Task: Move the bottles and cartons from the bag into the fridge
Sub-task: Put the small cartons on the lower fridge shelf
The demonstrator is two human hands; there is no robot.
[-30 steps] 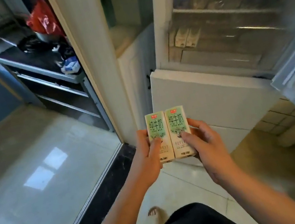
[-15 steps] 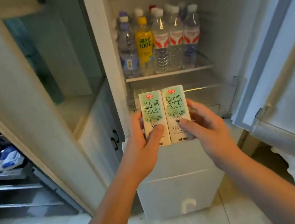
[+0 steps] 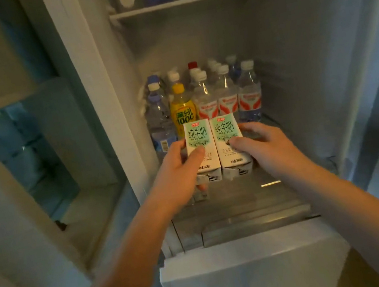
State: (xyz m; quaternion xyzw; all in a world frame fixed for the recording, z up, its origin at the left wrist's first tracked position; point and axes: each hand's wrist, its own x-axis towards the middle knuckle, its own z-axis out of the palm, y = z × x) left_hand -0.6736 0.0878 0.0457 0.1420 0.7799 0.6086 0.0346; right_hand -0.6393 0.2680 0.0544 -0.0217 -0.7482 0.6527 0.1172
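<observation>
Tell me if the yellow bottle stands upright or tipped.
Upright: the yellow-capped yellow plastic bottle stands cap-up on the glass fridge shelf among clear water bottles.

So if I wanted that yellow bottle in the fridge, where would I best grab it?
Probably by the neck, just under the yellow cap, of the yellow bottle, coming from above and in front. Clear bottles crowd its sides, and the milk cartons cover its lower body.

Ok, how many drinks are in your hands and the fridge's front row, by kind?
Green-and-white milk cartons, held: 2
Yellow plastic bottle: 1
Clear red-labelled water bottles: 3
Clear blue-labelled bottle: 1
Total: 7
</observation>
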